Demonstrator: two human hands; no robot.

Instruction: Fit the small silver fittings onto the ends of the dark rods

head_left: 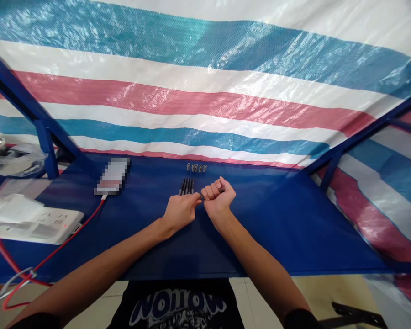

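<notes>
My left hand [181,211] and my right hand [219,200] meet above the blue table, both closed on one thin dark pen [222,189]. Its dark end shows at my right fingers, and a short piece is visible between the hands; the rest is hidden by the fingers. Just beyond my left hand lies a row of several dark pen barrels [187,186], side by side with their tips pointing away from me. Farther back, several short grey caps [196,168] stand or lie in a row; I cannot tell which.
A phone [112,176] lies at the left with a red cable [85,224] plugged in. Near the left edge is a white power strip [60,224] with plastic wrapping on it. The blue table [281,219] is bounded by blue frame bars and striped sheeting [205,103].
</notes>
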